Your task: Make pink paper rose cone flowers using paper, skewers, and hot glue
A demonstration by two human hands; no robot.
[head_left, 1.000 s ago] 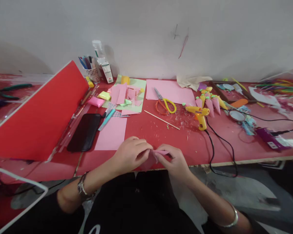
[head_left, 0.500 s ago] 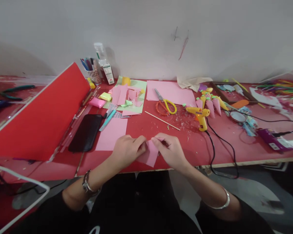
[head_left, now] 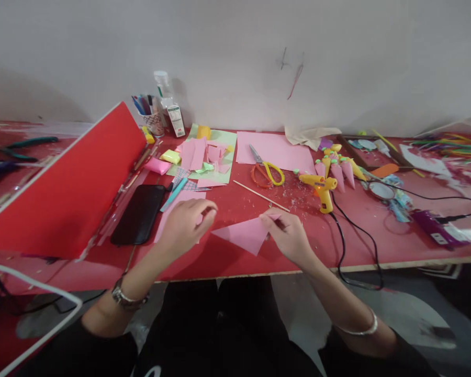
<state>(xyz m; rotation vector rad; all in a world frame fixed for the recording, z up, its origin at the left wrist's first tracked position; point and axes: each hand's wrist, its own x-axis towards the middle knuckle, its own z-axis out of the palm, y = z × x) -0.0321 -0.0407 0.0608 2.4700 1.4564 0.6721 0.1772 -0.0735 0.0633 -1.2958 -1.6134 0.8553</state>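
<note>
My right hand [head_left: 288, 234] pinches the upper right corner of a folded pink paper piece [head_left: 241, 234] and holds it just above the red table [head_left: 337, 238]. My left hand [head_left: 186, 222] hovers to the left of that piece, fingers curled loosely with nothing visible in them, over a pink sheet [head_left: 178, 209] lying flat on the table. A gap separates the left hand from the folded piece.
A black phone [head_left: 138, 213] lies left of the pink sheet, beside a slanted red board [head_left: 63, 183]. Behind are paper scraps [head_left: 206, 154], scissors [head_left: 265, 167], a wooden stick [head_left: 261, 195], a yellow glue gun [head_left: 321, 187] with its black cord, pink cones [head_left: 339, 170] and a pen cup [head_left: 152, 118].
The two hands were together on the pink piece near the table edge. The left hand has let go and moved left; the right hand carries the unfolded piece up and further onto the table.
</note>
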